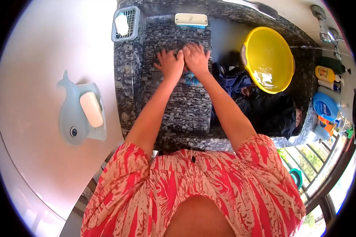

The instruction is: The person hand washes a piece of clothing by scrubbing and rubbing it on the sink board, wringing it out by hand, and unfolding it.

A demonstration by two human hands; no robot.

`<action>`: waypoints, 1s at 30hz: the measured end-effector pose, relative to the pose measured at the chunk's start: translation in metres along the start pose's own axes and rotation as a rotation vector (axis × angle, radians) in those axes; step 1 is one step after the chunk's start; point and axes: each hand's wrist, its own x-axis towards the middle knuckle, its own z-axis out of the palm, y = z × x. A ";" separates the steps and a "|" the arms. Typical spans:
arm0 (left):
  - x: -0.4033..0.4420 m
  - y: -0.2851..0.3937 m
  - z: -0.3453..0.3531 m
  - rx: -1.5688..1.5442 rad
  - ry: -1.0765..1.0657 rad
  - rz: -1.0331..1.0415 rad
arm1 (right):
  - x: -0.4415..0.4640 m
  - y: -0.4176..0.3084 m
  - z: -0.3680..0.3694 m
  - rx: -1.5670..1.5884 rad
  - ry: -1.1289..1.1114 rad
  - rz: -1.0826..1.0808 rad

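My left hand lies on the ridged dark stone washboard, fingers spread. Beside it, my right hand rests with its fingers apart, the two hands touching near the thumbs. Just below them a small blue patterned piece shows on the ridges; whatever lies under the hands is hidden. Above the hands, at the board's upper end, is a cream brush with blue bristles. Dark wet clothes are heaped in the basin to the right.
A yellow tub with water stands at the right under the taps. Bottles line the right edge. A grey soap basket sits upper left; a whale-shaped dish with soap is on the left wall.
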 end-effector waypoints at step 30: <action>-0.056 -0.015 -0.034 -0.202 -0.166 0.313 | -0.060 0.001 -0.024 0.204 -0.148 -0.178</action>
